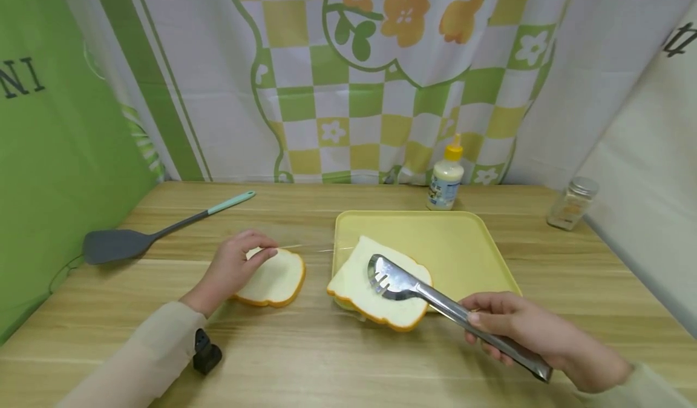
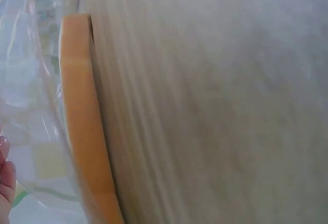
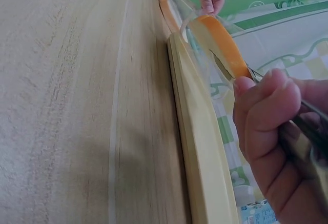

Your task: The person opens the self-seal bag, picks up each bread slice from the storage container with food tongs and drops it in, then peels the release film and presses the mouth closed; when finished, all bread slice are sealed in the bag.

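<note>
My right hand [image 1: 514, 323] grips metal tongs [image 1: 454, 311] around the handle. A white bread slice [image 1: 351, 281] with an orange crust is clamped in the tongs, over the front left part of a yellow tray [image 1: 468, 244]. To the left, my left hand [image 1: 236, 266] pinches the edge of a clear plastic bag [image 2: 31, 90] between thumb and fingers. Beneath that hand, a second bread slice [image 1: 278, 278] lies flat, partly hidden by the hand. The bag's film runs beside this slice's crust in the left wrist view.
A grey spatula [image 1: 117, 246] with a mint handle lies at the table's left. Behind the tray stands a yellow-capped squeeze bottle [image 1: 445, 184]. A glass jar [image 1: 573, 205] stands near the right edge. A patterned curtain [image 1: 381, 111] hangs along the back.
</note>
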`<state>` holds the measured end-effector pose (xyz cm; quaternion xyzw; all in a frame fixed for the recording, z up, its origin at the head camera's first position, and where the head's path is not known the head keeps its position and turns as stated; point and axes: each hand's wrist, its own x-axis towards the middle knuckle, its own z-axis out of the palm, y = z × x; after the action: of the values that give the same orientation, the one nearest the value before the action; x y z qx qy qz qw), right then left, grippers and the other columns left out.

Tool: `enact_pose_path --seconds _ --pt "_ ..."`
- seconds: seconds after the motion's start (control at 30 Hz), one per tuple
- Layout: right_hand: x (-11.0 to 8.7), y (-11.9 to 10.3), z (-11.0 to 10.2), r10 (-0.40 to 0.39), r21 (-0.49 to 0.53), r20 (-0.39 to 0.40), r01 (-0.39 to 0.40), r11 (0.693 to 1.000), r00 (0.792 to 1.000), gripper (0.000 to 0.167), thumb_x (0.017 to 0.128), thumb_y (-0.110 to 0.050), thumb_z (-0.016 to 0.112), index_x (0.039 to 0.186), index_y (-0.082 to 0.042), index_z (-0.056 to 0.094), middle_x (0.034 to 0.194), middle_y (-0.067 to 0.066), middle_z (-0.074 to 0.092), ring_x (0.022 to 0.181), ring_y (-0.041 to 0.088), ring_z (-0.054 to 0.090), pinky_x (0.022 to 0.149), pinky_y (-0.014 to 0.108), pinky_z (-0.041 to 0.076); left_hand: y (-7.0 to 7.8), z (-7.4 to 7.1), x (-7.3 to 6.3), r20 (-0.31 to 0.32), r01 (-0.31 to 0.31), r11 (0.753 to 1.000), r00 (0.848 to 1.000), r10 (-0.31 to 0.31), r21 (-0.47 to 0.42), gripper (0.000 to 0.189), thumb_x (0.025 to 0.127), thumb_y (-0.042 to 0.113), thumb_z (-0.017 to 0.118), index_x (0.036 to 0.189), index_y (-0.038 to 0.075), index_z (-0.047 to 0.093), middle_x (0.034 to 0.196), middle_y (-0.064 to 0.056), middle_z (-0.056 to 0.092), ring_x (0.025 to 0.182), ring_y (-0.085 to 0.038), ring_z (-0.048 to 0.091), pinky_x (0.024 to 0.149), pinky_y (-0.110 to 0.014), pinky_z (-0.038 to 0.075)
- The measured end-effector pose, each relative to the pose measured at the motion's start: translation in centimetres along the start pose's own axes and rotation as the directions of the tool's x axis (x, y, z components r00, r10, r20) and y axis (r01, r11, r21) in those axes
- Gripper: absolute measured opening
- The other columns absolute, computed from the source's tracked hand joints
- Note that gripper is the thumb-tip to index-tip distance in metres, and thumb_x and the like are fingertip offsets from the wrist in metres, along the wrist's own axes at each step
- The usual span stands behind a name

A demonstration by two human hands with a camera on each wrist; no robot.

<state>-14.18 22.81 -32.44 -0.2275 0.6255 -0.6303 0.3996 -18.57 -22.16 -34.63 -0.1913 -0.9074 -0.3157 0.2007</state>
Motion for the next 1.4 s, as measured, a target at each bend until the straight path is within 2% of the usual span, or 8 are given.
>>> enact_pose_path --seconds 0.23,0.33,0.63,0.8,1.13,1.2,1.4 --pt "0.4 0.1 0.1 -0.049 -0.029 0.073 0.051 0.998 0.996 0.034 0.100 -0.006 0.033 0.125 0.018 0.034 0.093 0.007 0.061 0.064 0.004 0.055 0.053 0.017 0.046 0.0 0.1 0.0 -0.017 -0.019 1.000 1.000 0.019 -0.005 0.008 0.081 0.008 0.069 0.089 0.005 0.071 0.088 -0.002 0.065 0.083 -0.018 0.060 0.070 -0.041 0.050" --pt "0.7 -0.1 0.2 -0.028 -0.025 0.087 0.031 0.999 0.996 0.033 0.100 -0.007 0.035 0.123 0.016 0.037 0.092 0.006 0.061 0.063 0.004 0.055 0.052 0.017 0.047 -0.1 0.1 -0.1 -0.034 -0.040 0.999 0.999 0.040 -0.001 0.007 0.081 0.007 0.070 0.088 0.005 0.071 0.088 -0.001 0.065 0.083 -0.018 0.061 0.069 -0.040 0.051" --pt "2.8 -0.4 0.3 -0.012 -0.051 0.079 0.016 0.999 0.997 0.035 0.100 -0.010 0.039 0.122 0.016 0.038 0.088 0.006 0.060 0.059 0.003 0.055 0.049 0.016 0.046 0.3 0.0 -0.2 0.002 -0.053 0.999 0.999 0.053 -0.010 0.008 0.081 0.007 0.069 0.088 0.007 0.072 0.088 0.001 0.065 0.081 -0.016 0.060 0.063 -0.025 0.048" --pt "4.0 -0.9 0.4 0.009 -0.093 0.064 -0.003 0.996 0.998 0.037 0.099 -0.013 0.042 0.123 0.015 0.038 0.086 0.006 0.060 0.058 0.003 0.055 0.048 0.016 0.046 0.8 0.1 -0.1 0.012 -0.061 0.997 0.998 0.061 -0.037 0.008 0.082 0.007 0.068 0.089 0.007 0.072 0.087 0.001 0.065 0.081 -0.016 0.059 0.062 -0.024 0.047" --pt "5.5 -1.3 0.6 0.003 -0.127 0.058 0.004 0.992 0.998 0.038 0.098 -0.014 0.044 0.121 0.016 0.039 0.085 0.007 0.060 0.057 0.004 0.055 0.050 0.017 0.047 1.2 0.6 0.0 -0.027 -0.111 0.992 0.994 0.109 -0.063 0.008 0.079 0.004 0.071 0.086 0.006 0.072 0.086 0.001 0.066 0.081 -0.014 0.062 0.073 -0.032 0.051" --pt "5.4 -1.3 0.5 0.011 -0.125 0.061 -0.003 0.992 0.998 0.038 0.098 -0.014 0.044 0.121 0.016 0.039 0.085 0.006 0.060 0.057 0.004 0.055 0.050 0.017 0.047 1.2 0.6 0.0 -0.016 -0.097 0.993 0.995 0.096 -0.062 0.008 0.079 0.005 0.070 0.086 0.007 0.072 0.086 0.002 0.066 0.081 -0.014 0.061 0.073 -0.033 0.051" --pt "5.0 -1.0 0.2 0.037 -0.107 0.079 -0.029 0.994 0.996 0.035 0.098 -0.013 0.044 0.119 0.015 0.041 0.085 0.006 0.059 0.057 0.003 0.054 0.048 0.017 0.046 1.3 0.4 0.0 0.011 -0.044 0.997 0.999 0.044 -0.061 0.008 0.081 0.006 0.069 0.089 0.006 0.072 0.088 0.001 0.065 0.083 -0.016 0.061 0.084 -0.042 0.048"
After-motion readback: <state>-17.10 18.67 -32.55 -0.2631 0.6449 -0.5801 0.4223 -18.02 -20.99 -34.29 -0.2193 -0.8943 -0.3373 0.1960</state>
